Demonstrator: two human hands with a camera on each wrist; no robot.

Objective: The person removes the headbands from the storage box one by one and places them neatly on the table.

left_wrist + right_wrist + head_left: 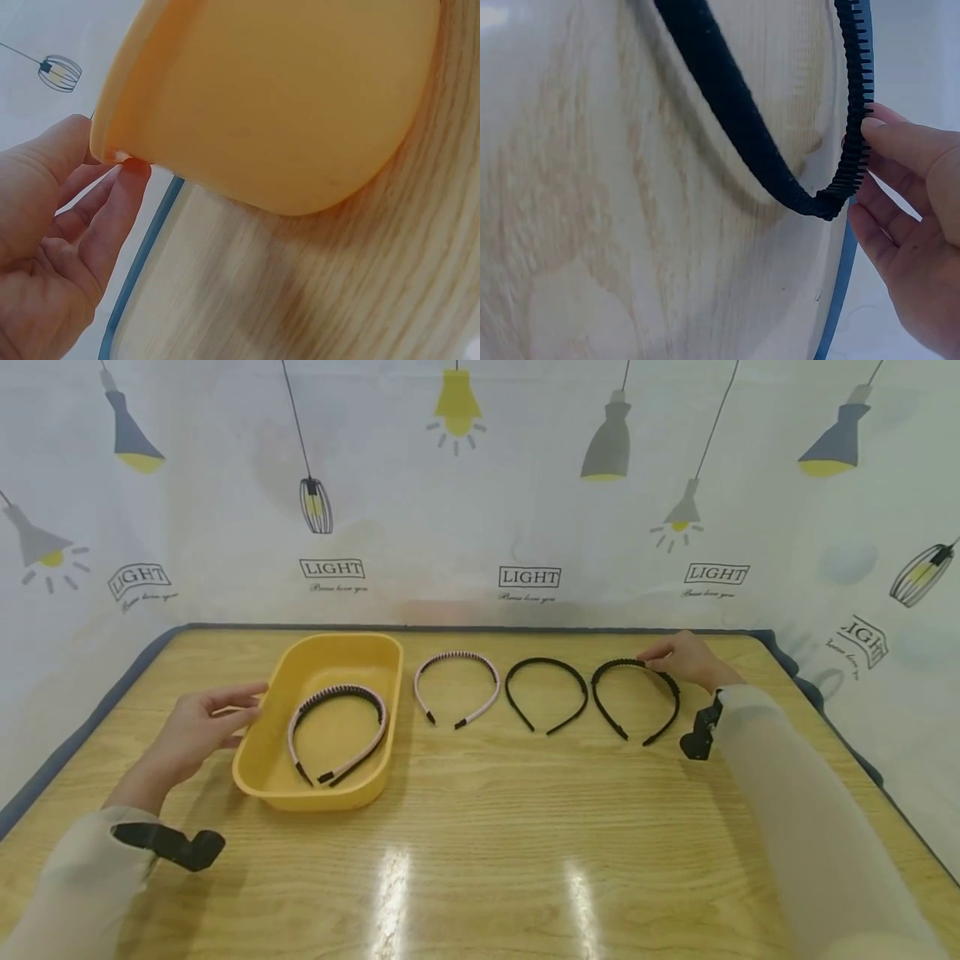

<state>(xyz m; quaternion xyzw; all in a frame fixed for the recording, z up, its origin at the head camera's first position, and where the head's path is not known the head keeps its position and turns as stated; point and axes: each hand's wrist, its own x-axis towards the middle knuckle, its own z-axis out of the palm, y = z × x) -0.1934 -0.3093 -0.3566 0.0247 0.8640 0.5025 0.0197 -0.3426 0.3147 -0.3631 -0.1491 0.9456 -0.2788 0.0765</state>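
Note:
A yellow plastic basin (258,756) stands on the left of the table, with pink and black headbands (384,718) lying inside it. My left hand (197,727) pinches the basin's left rim between thumb and fingers, as the left wrist view shows. To the basin's right are a pink headband (491,700) and a thin black headband (582,700), side by side. Farther right is a black headband with a ridged top (677,700). My right hand (686,658) pinches its upper right part; in the right wrist view the thumb and fingers meet on the comb-like edge (853,112).
The wood-grain table (480,827) has a dark blue edge (480,628) along its back and sides. Behind it hangs a pale cloth (420,510) printed with lamps. Each wrist wears a black strap with a small camera, such as the right one (701,731).

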